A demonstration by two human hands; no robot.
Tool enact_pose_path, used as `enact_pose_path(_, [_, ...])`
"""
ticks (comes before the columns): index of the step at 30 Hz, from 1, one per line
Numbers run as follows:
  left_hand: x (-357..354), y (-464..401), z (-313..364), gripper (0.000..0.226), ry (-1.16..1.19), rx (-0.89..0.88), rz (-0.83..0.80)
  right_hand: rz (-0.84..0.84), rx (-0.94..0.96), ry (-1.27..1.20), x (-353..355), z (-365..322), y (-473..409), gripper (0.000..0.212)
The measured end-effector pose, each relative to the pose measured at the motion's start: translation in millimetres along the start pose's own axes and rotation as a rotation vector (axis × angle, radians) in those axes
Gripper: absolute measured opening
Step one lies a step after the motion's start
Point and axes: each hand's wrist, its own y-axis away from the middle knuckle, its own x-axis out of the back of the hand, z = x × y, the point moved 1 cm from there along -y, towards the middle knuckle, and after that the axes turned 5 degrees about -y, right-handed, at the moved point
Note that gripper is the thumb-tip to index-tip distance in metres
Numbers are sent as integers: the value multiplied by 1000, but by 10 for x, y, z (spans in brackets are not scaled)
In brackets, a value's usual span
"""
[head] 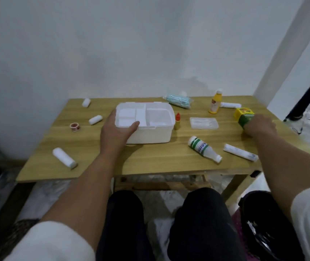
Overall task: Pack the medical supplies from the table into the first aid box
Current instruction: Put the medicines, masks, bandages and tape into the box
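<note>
While our left hand (116,127) grips the near-left corner of the first aid box (151,132), thumb hooked over its rim and fingers down the left wall, the box stands open in the middle of the wooden table (161,157). It is white plastic with rounded corners, and a white divider tray sits in its top: small compartments on the left, one larger on the right. Whether anything lies in them we cannot tell; all looks white.

Our right hand (259,126) rests against the green and yellow carton (244,114) near the table's right edge, fingers curled at it; whether it is actually clamped on we cannot tell.

We count four white gauze rolls left of the box: one at the far edge (86,102), one nearer the box (95,120), and a larger one at the front left (64,158), with a small tape roll (74,127) between. On the right lie two more wrapped rolls, one behind the yellow bottle (230,105), one at the front (240,152). Bottles number three: the yellow one upright (215,104), a small red-capped one (177,121) just beside the box, and a white one with a green label (204,149) lying on its side. A pack of blue masks (178,100) and a clear flat tray (204,123) complete the count.
</note>
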Motion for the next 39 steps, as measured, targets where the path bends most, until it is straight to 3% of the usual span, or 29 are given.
enact_pose_path(5, [48,-8,13,90,-2,14,-9,29,148,-61,183,-147,73,49])
enact_pose_path(10, [25,-51,-59,100,-42,33,-28,30,311,-149,349,-400,370,38])
enact_pose_path(16, [27,-70,-90,106,-54,23,-48,-26,423,-271,515,-627,593,43])
enact_pose_path(23, [27,-75,-100,106,-63,5,-49,-215,540,-475,520,-924,742,62])
enact_pose_path(29, [47,-51,-58,97,-45,-33,-36,-366,690,-412,492,-1371,1015,67])
enact_pose_path(33, [53,-49,-45,95,-55,-35,-26,-489,745,-365,494,-1639,1162,57])
enact_pose_path(39, [43,-58,-70,97,-56,-7,-36,-528,847,-81,618,-2067,1329,59])
